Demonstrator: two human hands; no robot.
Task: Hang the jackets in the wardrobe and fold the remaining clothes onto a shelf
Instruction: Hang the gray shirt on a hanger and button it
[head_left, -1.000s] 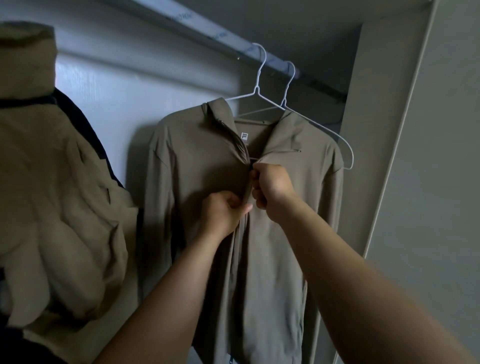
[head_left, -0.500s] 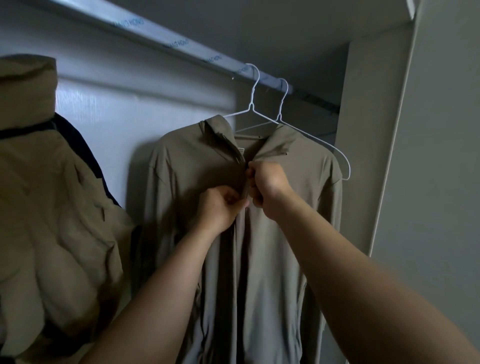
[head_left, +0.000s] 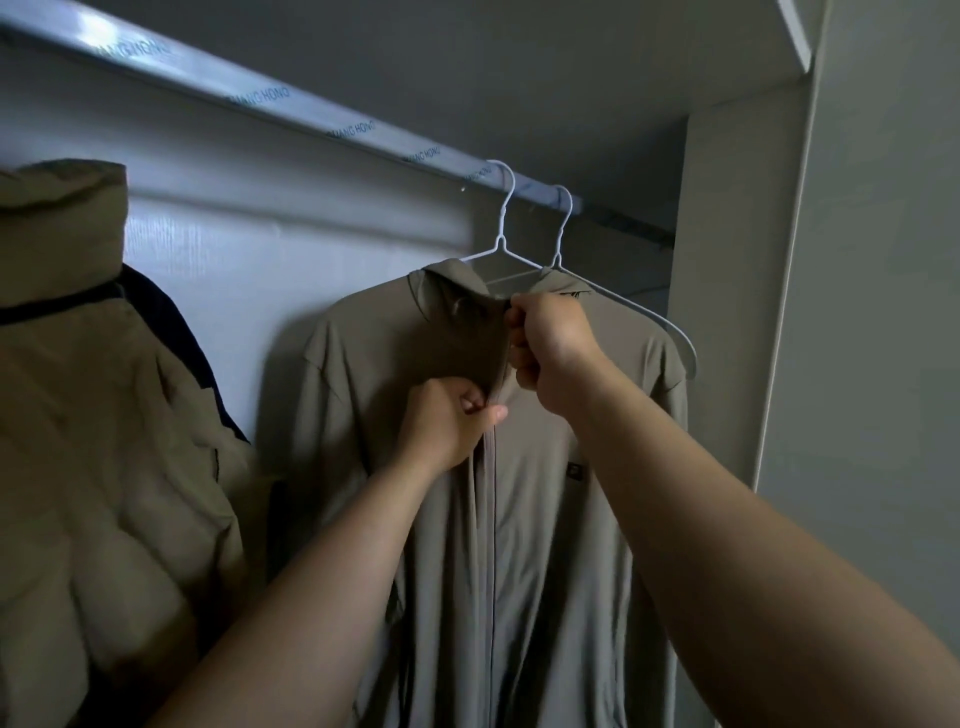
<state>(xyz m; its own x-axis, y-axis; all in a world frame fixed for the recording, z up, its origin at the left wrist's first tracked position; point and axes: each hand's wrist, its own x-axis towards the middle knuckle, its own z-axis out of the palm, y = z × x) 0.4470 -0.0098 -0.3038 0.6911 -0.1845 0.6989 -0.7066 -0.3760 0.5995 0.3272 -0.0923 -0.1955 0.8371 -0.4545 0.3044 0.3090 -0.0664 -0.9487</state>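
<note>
Thin khaki jacket hangs on a wire hanger from the rail, frame centre. Right hand grips the front at the collar; zip pull hidden. Left hand, at its 7 o'clock, pinches the placket. Advice: hold the seam taut, pull straight up, don't unhook the hanger. Padded jacket at 9 o'clock.
</note>
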